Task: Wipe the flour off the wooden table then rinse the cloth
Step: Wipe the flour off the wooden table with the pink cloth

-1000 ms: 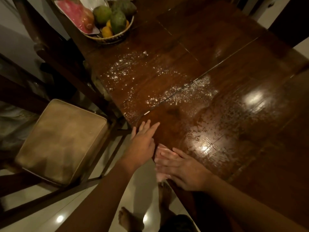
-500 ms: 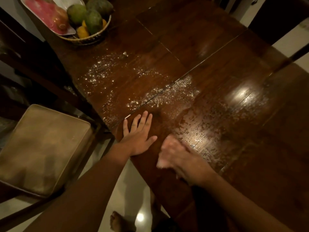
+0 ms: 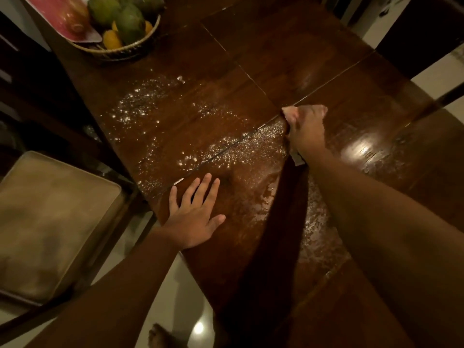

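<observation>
White flour [image 3: 221, 149] lies scattered over the dark wooden table [image 3: 288, 59], in a band along a seam and a patch further left. My right hand [image 3: 306, 129] presses a pale pinkish cloth [image 3: 290, 114] onto the table at the right end of the flour band; most of the cloth is hidden under the hand. My left hand [image 3: 194, 214] lies flat, fingers spread, on the table near its front edge, just short of the flour. Wet streaks shine on the wood to the right of my right arm.
A woven basket [image 3: 130, 46] with green and yellow fruit and a pink tray stands at the table's far left corner. A chair with a tan cushion [image 3: 50, 222] sits left of the table. Pale floor tiles and a bare foot [image 3: 160, 335] show below.
My right hand with the cloth has moved from the table's front edge forward to the seam beside the flour. My left hand has settled flat on the table.
</observation>
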Action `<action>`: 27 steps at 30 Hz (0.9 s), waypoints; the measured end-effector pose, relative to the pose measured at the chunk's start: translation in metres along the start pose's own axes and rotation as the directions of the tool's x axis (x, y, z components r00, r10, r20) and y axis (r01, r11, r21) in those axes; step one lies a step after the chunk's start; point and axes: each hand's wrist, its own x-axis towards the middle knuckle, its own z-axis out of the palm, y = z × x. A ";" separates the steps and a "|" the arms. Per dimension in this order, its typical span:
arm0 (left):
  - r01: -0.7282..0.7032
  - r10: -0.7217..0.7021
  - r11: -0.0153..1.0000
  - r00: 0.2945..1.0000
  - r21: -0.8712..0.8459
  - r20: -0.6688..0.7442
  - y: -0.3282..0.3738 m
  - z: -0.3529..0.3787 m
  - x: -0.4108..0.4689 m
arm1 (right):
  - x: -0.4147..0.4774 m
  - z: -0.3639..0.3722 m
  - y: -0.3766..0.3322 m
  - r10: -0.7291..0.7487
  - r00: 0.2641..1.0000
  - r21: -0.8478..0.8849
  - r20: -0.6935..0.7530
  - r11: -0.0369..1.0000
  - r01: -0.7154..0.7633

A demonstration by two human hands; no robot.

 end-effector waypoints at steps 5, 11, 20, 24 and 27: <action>0.001 -0.001 1.000 1.000 -0.002 0.010 0.003 -0.002 0.000 | -0.030 -0.005 -0.035 -0.469 0.806 0.084 0.361 0.877 0.472; -0.007 0.007 1.000 1.000 -0.016 0.006 0.002 -0.001 -0.002 | -0.015 -0.019 -0.013 -0.203 0.976 0.000 0.076 0.979 0.203; -0.006 0.006 1.000 1.000 -0.027 -0.008 0.003 -0.002 -0.002 | -0.048 -0.034 0.014 -0.536 0.733 -0.007 0.420 0.805 0.593; -0.006 0.006 1.000 1.000 -0.023 -0.001 0.003 -0.001 -0.002 | -0.029 -0.009 -0.015 -0.136 0.991 -0.066 0.014 0.988 0.137; -0.006 0.005 0.999 1.000 -0.037 -0.004 0.002 0.000 -0.002 | -0.046 0.015 -0.047 -0.226 0.957 -0.124 0.183 0.960 0.251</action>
